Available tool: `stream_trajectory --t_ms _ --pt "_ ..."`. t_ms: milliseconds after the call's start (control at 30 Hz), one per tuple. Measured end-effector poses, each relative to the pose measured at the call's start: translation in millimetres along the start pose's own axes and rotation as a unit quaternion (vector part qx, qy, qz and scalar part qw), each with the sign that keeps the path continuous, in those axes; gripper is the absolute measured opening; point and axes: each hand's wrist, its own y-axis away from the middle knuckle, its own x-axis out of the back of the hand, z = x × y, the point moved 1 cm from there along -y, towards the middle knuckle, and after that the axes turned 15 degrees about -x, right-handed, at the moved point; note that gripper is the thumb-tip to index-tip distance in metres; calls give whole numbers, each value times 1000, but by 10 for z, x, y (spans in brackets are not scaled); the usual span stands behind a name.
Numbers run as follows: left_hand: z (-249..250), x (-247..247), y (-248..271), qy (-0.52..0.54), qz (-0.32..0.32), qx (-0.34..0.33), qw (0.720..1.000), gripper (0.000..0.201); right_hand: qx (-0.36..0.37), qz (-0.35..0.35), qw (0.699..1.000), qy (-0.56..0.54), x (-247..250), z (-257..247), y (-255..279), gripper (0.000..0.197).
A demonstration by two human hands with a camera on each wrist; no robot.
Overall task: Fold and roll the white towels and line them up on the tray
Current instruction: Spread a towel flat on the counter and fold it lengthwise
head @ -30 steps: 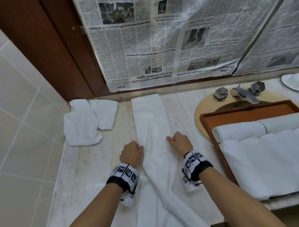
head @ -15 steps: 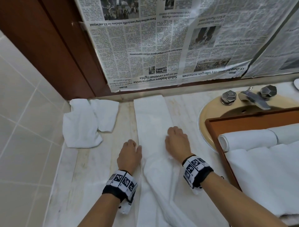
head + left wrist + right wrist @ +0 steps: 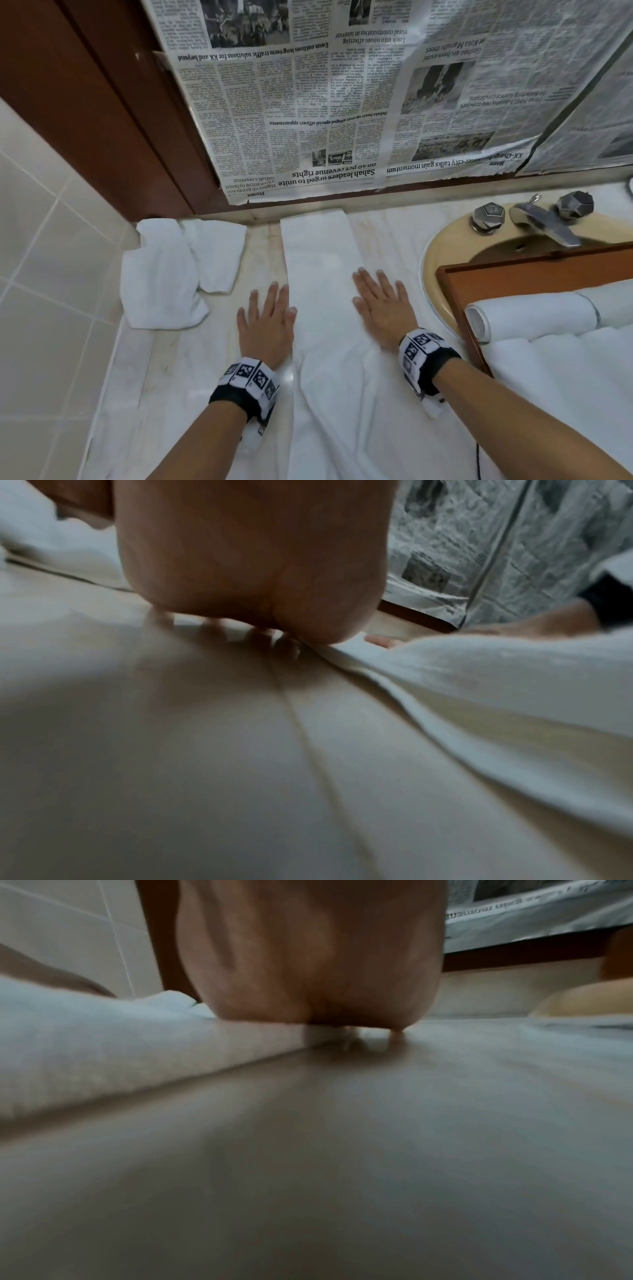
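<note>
Smoothing step: left hand point(image 3: 266, 327) and right hand point(image 3: 383, 308), fingers flat, press towel point(image 3: 317, 260); next, rolling toward 12 o'clock.

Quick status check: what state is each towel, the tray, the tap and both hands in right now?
Long towel: folded into a strip, flat on the counter, unrolled.
Crumpled towel: loose heap by the wall, unfolded.
Rolled towel: rolled, lying in the tray.
Tray: set over the sink, holds towels.
Tap: no water seen.
Left hand: flat beside the strip's edge.
Right hand: flat, pressing the strip.
</note>
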Motion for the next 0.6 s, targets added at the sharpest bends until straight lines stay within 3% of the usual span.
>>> stream_trajectory --t_ms 100,167,267,400,600 --pt "57 43 144 25 16 -21 999 54 -27 26 999 -34 12 116 185 56" --pt "184 42 238 40 4 -58 998 53 26 40 998 -38 -31 55 363 59" --pt "293 -46 275 -5 -24 -102 995 56 62 5 998 -9 -178 -34 444 69" --pt "241 -95 184 -43 -20 -88 995 67 39 0 999 3 -157 -13 216 70" --pt "196 5 -32 -49 -32 -66 996 60 24 -1 1000 17 -14 -83 -32 58"
